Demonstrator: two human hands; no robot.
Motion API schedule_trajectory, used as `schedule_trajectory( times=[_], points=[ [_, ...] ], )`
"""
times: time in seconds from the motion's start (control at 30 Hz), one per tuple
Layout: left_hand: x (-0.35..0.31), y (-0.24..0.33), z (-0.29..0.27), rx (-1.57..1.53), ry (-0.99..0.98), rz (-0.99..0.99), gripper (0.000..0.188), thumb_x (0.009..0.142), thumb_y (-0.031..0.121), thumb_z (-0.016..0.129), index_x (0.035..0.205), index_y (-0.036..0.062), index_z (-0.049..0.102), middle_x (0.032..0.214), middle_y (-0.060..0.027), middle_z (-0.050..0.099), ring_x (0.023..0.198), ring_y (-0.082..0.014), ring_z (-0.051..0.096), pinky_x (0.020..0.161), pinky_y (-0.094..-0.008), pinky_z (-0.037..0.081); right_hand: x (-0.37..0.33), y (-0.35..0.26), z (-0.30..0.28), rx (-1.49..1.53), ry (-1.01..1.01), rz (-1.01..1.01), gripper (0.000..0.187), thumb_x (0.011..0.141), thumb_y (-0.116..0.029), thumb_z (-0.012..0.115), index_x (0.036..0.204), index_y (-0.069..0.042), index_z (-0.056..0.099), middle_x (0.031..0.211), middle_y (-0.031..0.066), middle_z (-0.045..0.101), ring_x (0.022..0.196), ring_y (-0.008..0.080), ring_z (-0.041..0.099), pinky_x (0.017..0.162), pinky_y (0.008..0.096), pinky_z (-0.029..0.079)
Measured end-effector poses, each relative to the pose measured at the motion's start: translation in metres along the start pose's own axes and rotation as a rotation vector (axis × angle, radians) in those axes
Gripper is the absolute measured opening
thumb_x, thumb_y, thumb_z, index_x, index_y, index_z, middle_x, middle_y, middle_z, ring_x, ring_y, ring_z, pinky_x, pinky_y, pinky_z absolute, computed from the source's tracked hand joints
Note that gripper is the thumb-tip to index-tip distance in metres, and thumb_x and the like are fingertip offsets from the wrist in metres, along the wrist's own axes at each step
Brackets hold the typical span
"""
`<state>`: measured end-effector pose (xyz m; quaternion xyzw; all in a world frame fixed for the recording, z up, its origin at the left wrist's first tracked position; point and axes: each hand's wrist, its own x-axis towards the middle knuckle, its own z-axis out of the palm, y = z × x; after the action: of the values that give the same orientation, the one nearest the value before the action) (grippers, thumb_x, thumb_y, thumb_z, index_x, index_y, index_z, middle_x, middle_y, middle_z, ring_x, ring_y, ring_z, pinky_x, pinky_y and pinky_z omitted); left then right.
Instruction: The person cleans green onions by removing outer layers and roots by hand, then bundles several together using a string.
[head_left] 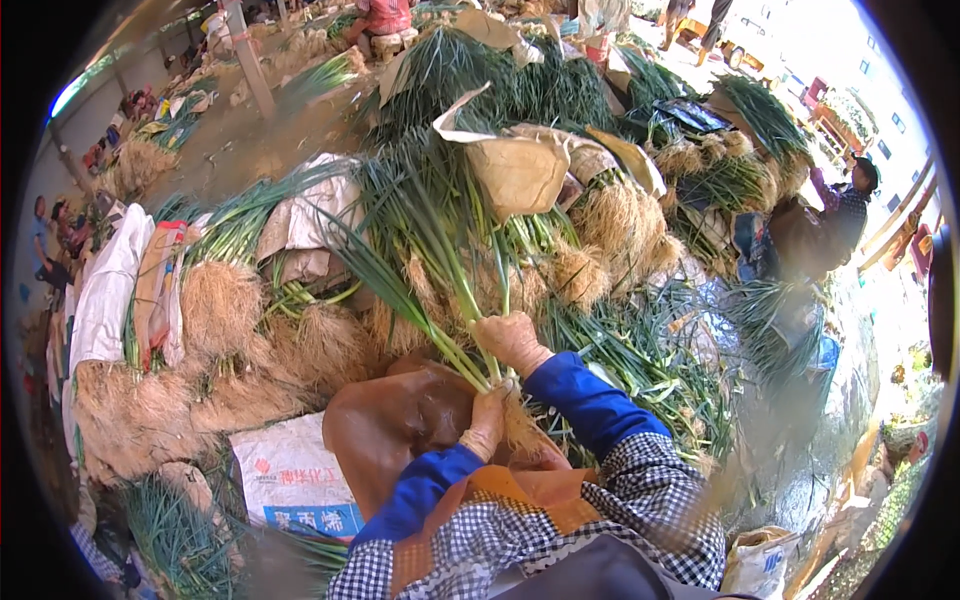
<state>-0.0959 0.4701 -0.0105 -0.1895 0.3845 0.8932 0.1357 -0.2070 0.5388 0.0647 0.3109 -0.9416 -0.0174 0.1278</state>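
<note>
Over my lap I hold a small bunch of green onions, its leaves pointing up and away to the left and its pale roots hanging down. My left hand is closed around the stalks low down, just above the roots. Higher up and to the right, my right hand is wrapped round stalks of the same bunch. Brown waterproof cloth covers my knee below the bunch. More loose green onions lie to the right of my hands.
Piled onion bunches with thick tan roots line the left, and a large heap rises ahead, partly under a tan sheet. A white printed sack lies left of my knee. Another person sits at the right.
</note>
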Motion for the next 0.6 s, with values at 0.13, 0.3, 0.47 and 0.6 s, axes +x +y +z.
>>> schedule_trajectory(
  times=[0.13,0.3,0.47,0.6],
  points=[
    [-0.001,-0.005,-0.007,-0.037,-0.032,-0.014,0.017,0.082,0.009,0.057,0.098,0.0029,0.058,0.087,-0.0019,0.058,0.077,-0.0118,0.056,0.068,-0.0222,0.045,-0.032,-0.002,-0.004,0.375,0.099,0.201,0.024,0.084,-0.03,0.052,0.068,-0.014,0.061,0.06,0.005,0.06,0.051,0.0249,0.06,0.048,0.0379,0.047],
    [0.007,0.03,-0.012,-0.505,-0.492,-0.339,0.044,0.086,0.025,0.058,0.123,0.0033,0.048,0.073,0.0022,0.054,0.059,-0.0083,0.05,0.052,-0.0207,0.043,-0.082,0.053,0.033,1.16,0.261,0.659,0.031,0.089,-0.027,0.053,0.107,-0.003,0.058,0.098,0.0136,0.063,0.093,0.0201,0.06,0.081,0.0294,0.046],
    [-0.028,0.092,0.01,-0.424,-0.439,-0.261,0.042,0.088,0.022,0.053,0.124,0.0033,0.042,0.072,-0.0037,0.051,0.057,-0.0098,0.049,0.048,-0.0212,0.043,-0.093,-0.017,0.006,1.671,-0.346,0.607,0.039,0.09,-0.041,0.048,0.083,-0.004,0.059,0.07,-0.001,0.053,0.066,0.0113,0.046,0.055,0.0256,0.037],
    [-0.034,0.118,-0.005,-0.493,-0.488,-0.384,0.034,0.088,0.023,0.053,0.117,0.0077,0.047,0.083,-0.011,0.055,0.053,-0.0113,0.049,0.039,-0.0229,0.044,-0.117,-0.008,-0.019,1.604,-0.356,0.637,0.037,0.087,-0.033,0.057,0.064,-0.003,0.059,0.057,-0.0004,0.052,0.052,0.0083,0.043,0.049,0.0247,0.036]
  ],
)
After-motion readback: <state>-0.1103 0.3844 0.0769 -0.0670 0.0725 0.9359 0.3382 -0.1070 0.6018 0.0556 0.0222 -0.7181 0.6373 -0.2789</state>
